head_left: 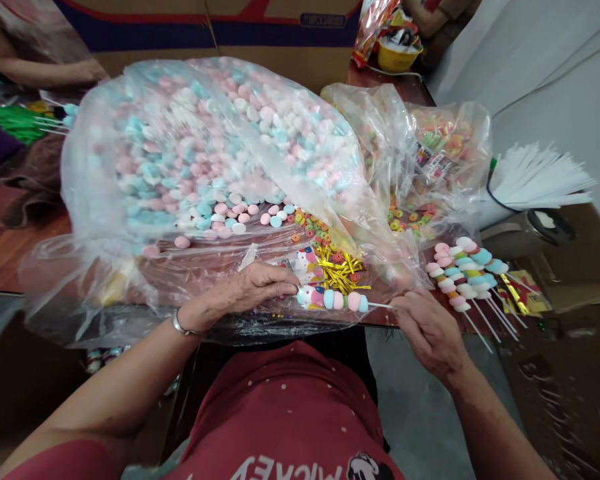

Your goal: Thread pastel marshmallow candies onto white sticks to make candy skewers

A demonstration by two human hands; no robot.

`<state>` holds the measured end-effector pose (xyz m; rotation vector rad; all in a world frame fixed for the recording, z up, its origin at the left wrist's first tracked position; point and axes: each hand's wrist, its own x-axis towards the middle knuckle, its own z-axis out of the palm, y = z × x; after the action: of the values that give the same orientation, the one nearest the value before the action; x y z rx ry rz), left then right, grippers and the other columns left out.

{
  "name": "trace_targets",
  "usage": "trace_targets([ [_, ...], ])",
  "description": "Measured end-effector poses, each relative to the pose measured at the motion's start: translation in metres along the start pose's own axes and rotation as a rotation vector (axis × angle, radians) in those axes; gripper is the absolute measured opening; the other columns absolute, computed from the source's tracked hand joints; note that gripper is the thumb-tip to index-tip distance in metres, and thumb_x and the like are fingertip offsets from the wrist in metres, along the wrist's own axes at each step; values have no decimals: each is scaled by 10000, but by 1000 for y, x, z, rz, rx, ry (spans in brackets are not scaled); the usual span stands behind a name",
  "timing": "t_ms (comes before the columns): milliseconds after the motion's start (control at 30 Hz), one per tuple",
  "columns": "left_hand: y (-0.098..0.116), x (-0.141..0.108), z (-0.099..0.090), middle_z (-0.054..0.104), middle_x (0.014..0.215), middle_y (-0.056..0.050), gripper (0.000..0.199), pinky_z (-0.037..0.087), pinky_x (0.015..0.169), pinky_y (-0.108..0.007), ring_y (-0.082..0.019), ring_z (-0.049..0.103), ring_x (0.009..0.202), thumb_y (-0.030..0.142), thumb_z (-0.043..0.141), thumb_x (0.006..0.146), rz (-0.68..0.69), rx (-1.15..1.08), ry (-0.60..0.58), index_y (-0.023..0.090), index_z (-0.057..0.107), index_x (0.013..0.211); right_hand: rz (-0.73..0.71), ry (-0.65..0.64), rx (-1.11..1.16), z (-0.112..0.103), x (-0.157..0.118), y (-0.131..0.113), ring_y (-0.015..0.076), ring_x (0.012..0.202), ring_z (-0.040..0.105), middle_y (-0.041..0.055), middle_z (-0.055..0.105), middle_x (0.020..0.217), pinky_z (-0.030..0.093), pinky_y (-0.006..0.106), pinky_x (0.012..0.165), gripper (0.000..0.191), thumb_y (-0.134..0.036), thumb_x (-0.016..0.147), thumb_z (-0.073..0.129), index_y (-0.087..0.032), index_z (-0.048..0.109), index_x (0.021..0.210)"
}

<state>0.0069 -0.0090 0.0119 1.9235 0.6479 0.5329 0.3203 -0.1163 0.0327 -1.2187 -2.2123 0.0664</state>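
Observation:
My right hand (427,327) is closed round the end of a white stick that carries a row of pink, blue and white candies, the candy skewer (345,301). At the skewer's other end my left hand (253,290) pinches a printed clear wrapper (310,296) that lies round the first candies. Just beyond the skewer are gold twist ties (341,269) and small ring candies (313,227). A large clear bag of pink, blue and white candies (220,147) lies open behind my hands.
Several finished-looking candy skewers (463,273) lie at the right, near a grey mug (535,230) and a bundle of white sticks (540,177). Behind them sits a bag of ring candies (445,140). A person's arm (45,70) is at the upper left, and another person's arm (430,17) at the upper right.

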Motion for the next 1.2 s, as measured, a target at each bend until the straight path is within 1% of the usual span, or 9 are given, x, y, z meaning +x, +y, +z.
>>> trace_targets([
  [233,11,3,7,746,938,-55,264,475,682,-228,-166,651,769,305,635,872,-43,66,-181,244,707,1118,97,-11,-24,12,-5,-2,142,658,549,3,629,691,458,291,712,197,-157,931,442,-196,604,826],
  [367,16,6,12,735,986,-79,273,482,727,-255,-196,660,829,253,679,835,49,55,-83,258,710,1106,353,-195,205,11,-2,-10,125,641,552,-8,613,671,425,244,622,250,-217,930,431,-198,585,733],
  [500,22,12,9,712,914,-90,259,489,742,-273,-189,640,814,220,619,868,170,195,-133,240,689,1116,624,-410,503,19,0,-23,108,551,466,-37,520,583,354,225,529,300,-326,920,412,-202,572,698],
  [633,39,20,5,707,943,-94,251,506,811,-312,-214,640,876,188,634,838,202,257,-133,231,685,1080,814,-361,705,29,-2,-33,106,533,391,-45,435,569,309,231,504,302,-394,897,420,-198,581,732],
  [733,60,18,7,697,1089,-115,272,496,916,-389,-252,634,1001,166,634,831,217,291,-1,224,673,1093,884,-260,785,34,-4,-38,101,517,334,-52,385,567,269,235,484,304,-431,893,444,-198,576,749],
  [933,74,-23,28,717,943,-46,245,500,862,-364,-210,642,888,100,692,766,295,321,625,249,676,959,867,-84,849,44,-15,-38,108,565,357,-38,411,606,293,240,526,300,-429,914,467,-194,596,777],
  [1000,61,-33,37,690,823,-22,129,505,751,-305,-173,624,787,175,707,785,104,81,822,231,671,896,862,-56,850,47,-18,-36,113,577,378,-32,433,622,308,242,535,314,-447,918,471,-194,604,788],
  [1100,41,-29,44,687,781,-30,269,515,647,-278,-165,636,719,421,765,747,-207,-485,875,191,671,849,831,-61,835,51,-18,-37,116,567,387,-30,442,614,315,245,530,329,-464,920,466,-196,610,794],
  [1200,35,-10,42,722,899,-60,450,558,753,-339,-216,682,867,527,819,644,-205,-908,855,179,670,888,803,-90,818,55,-14,-42,116,558,391,-32,440,604,319,245,527,337,-465,922,451,-199,606,784],
])
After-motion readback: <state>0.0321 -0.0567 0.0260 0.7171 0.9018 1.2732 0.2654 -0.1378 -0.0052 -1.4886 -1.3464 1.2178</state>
